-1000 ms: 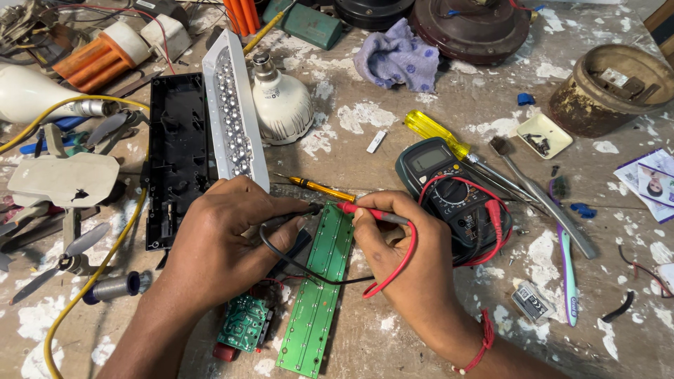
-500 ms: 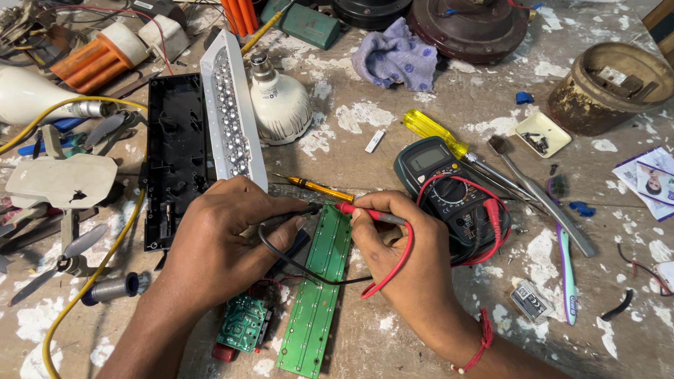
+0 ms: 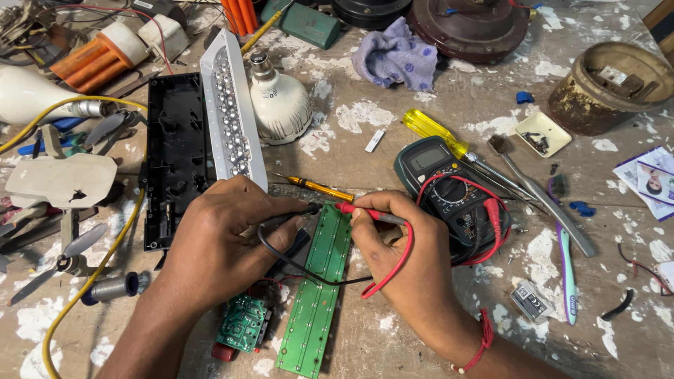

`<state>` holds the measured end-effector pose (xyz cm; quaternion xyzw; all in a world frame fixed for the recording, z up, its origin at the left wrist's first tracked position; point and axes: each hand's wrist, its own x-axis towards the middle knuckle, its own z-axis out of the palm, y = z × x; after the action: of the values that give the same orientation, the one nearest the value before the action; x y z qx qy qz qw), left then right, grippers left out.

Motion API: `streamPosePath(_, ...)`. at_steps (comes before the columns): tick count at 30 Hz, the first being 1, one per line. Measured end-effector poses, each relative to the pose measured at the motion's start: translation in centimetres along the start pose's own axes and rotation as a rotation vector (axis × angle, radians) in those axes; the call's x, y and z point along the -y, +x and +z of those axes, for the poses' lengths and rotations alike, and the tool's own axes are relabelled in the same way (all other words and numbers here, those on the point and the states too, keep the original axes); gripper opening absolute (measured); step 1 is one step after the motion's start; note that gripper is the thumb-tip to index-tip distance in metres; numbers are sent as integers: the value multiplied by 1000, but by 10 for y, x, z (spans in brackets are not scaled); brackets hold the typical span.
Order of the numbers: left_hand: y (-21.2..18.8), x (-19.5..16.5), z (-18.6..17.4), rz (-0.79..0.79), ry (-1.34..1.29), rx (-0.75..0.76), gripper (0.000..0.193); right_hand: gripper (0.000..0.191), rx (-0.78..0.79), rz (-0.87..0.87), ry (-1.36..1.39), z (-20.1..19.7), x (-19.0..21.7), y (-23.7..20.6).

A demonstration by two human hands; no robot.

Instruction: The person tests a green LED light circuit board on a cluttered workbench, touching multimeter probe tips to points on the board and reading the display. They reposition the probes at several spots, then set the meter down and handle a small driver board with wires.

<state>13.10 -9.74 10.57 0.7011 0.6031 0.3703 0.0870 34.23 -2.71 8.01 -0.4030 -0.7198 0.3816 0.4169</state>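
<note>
1. a worn wooden workbench [image 3: 393,140], blotched with white paint, carries everything.
2. a long green circuit board [image 3: 316,295] lies near the front edge, with a smaller green board [image 3: 242,324] just left of it.
3. a multimeter [image 3: 449,189] with red leads rests right of the long board, a yellow-handled screwdriver [image 3: 435,133] just behind it.
4. a black plastic housing [image 3: 172,158] and a white led reflector strip [image 3: 232,116] lie side by side at the left.
5. a white bulb [image 3: 281,105] lies beside the strip.
6. a purple cloth [image 3: 397,56] sits at the back.
7. a toothbrush [image 3: 565,260] lies at the right.
8. a yellow cable [image 3: 91,277] runs along the left.
</note>
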Motion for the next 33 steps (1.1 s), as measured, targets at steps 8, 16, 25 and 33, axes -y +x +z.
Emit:
streamPosePath(8,0,-1,1,20,-9,-6,27,12,10,21,21,-2,-2,0)
streamPosePath(16,1,1,1,50,8,-6,27,13,8,-7,20,-2,-3,0)
streamPosePath(25,0,0,2,50,-4,-24,24,11,-7,5,24,-2,-3,-1)
streamPosePath(33,1,-8,8,-27,-5,-18,27,11,-4,-5,98,-6,-10,-3)
